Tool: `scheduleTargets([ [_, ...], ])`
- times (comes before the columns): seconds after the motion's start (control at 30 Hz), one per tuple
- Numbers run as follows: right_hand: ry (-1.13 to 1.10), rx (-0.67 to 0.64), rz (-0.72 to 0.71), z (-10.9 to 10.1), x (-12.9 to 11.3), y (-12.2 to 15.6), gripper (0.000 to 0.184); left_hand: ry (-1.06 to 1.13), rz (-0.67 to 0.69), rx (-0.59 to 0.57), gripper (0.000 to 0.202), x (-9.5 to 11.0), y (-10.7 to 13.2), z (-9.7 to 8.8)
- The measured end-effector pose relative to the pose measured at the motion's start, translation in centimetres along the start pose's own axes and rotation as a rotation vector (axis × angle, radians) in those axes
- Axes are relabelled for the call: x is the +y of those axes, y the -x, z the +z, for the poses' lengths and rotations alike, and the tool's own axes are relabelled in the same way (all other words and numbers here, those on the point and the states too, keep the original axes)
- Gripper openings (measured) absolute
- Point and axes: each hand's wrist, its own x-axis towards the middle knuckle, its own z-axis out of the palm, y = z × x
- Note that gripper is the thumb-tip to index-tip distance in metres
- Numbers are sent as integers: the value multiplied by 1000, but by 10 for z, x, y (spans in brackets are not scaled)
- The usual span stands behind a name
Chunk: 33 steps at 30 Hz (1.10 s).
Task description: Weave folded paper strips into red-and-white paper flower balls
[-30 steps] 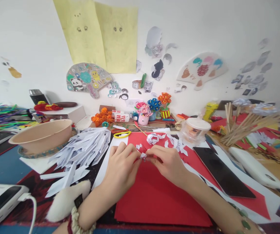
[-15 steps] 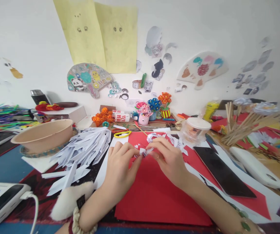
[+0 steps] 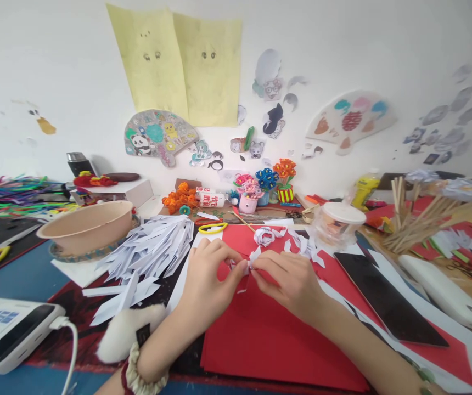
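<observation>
We see the left hand [image 3: 211, 277] and right hand [image 3: 291, 280] meeting, both sets of fingertips clamped on a small white paper [image 3: 254, 255] above the red sheet's [image 3: 277, 340] far half; fingers cover its folds, so we can't be sure of its shape. We judge the step to be folding or twisting, and the next move to call for one firm pinch while the other hand turns. A rosette [image 3: 264, 236] lies near the red sheet's far edge, strips [image 3: 149, 247] to its left, a phone [image 3: 388, 296] to its right; its near half offers most room.
</observation>
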Motion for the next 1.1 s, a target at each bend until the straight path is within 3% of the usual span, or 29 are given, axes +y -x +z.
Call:
scheduleTargets([
  [0.1, 36, 19, -11, 0, 0, 1, 6, 45, -22, -36, 18, 0, -1, 1],
  [0.43, 86, 12, -120, -5, -1, -2, 18, 73, -50, -81, 19, 5, 0, -1],
  [1.1, 92, 127, -141, -6, -2, -2, 15, 212, -2, -2, 19, -4, -7, -7],
])
